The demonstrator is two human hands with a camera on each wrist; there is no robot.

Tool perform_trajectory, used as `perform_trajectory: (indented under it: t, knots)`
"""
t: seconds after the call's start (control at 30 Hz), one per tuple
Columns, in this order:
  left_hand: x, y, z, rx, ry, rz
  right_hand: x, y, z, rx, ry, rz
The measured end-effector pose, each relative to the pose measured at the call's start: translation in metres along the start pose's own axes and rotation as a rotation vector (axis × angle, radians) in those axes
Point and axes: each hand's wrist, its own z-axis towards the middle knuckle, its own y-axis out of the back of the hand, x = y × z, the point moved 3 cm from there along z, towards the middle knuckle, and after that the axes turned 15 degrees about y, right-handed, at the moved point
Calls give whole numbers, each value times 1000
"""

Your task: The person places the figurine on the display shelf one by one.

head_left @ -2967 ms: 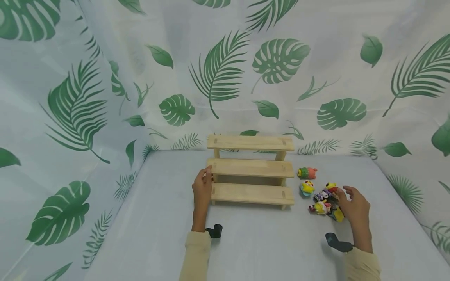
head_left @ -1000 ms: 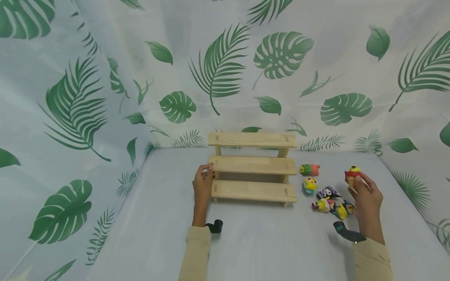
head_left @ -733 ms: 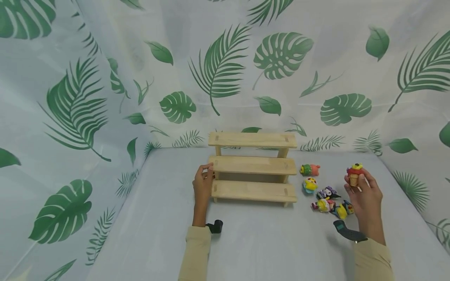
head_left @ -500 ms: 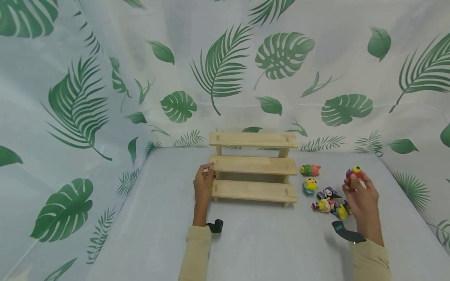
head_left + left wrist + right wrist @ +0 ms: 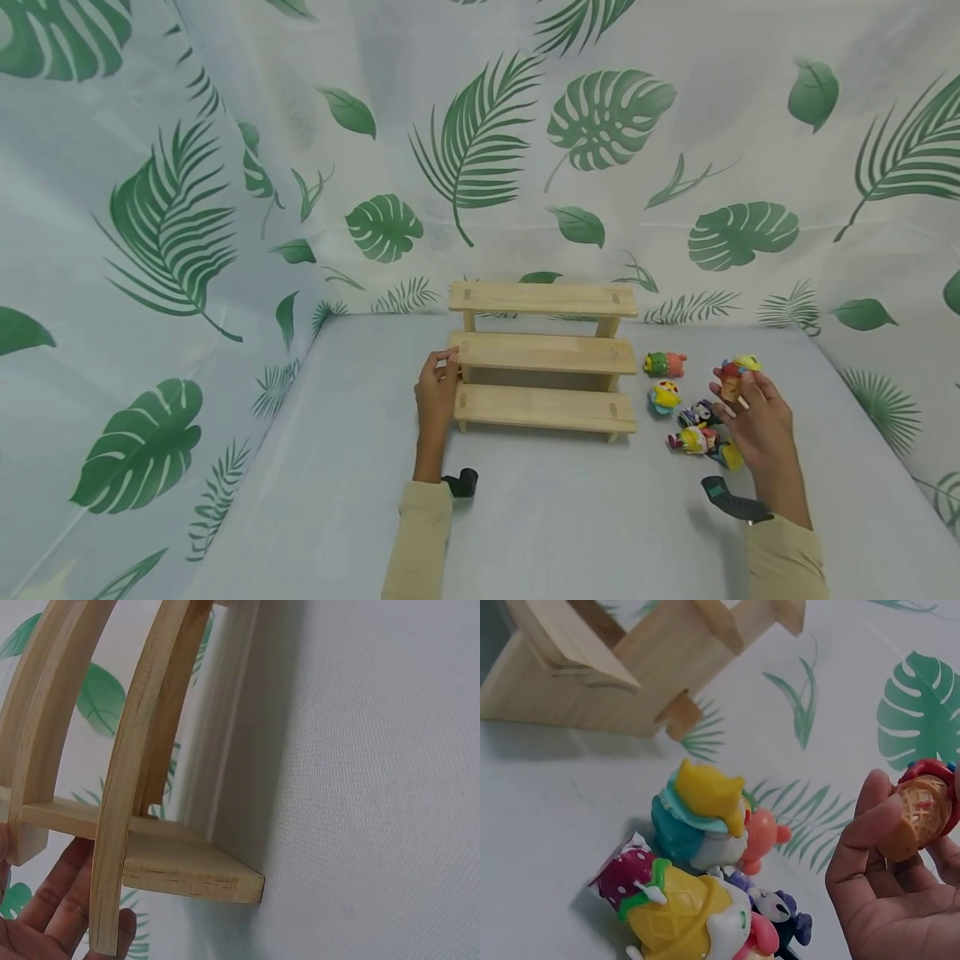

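Observation:
A three-tier wooden step shelf [image 5: 543, 354] stands against the back of the table. My left hand [image 5: 437, 390] grips the left end of its middle tier, fingers curled behind the side piece in the left wrist view. Off the table at the right, my right hand [image 5: 761, 429] pinches a toy figurine shaped like an ice cream cone [image 5: 924, 806], with a waffle-patterned base, red band and yellow top. Below and left of that hand lie a yellow-and-pink figurine [image 5: 693, 439], a purple-and-black one [image 5: 697, 412] and a yellow-and-dark one [image 5: 727, 455], partly hidden.
A green-and-pink figurine [image 5: 664, 364] and a yellow-and-turquoise one [image 5: 664, 398] lie between the shelf's right end and the right hand. White cloth with green leaf prints [image 5: 480, 167] hangs behind and at the sides of the pale tabletop [image 5: 555, 517].
My right hand has picked the ice cream cone figurine out of the pile, raised it, turned it and shifted slightly left with it. The left hand stays at the shelf.

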Motion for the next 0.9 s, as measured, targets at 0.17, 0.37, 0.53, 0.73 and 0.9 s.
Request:
perform_trajectory:
  t: [0.17, 0.37, 0.53, 0.73, 0.9]
  knots:
    - [0, 0, -1, 1, 7, 1, 0, -5, -1, 58, 10, 18]
    - [-1, 0, -2, 0, 16, 1, 1, -18, -4, 46, 3, -70]
    - [0, 0, -1, -11, 12, 10, 2, -32, -7, 131, 8, -129]
    - [1, 0, 0, -16, 11, 12, 1, -48, -9, 172, -16, -207]
    - [2, 0, 0, -12, 20, 16, -7, -62, -9, 220, 15, -239]
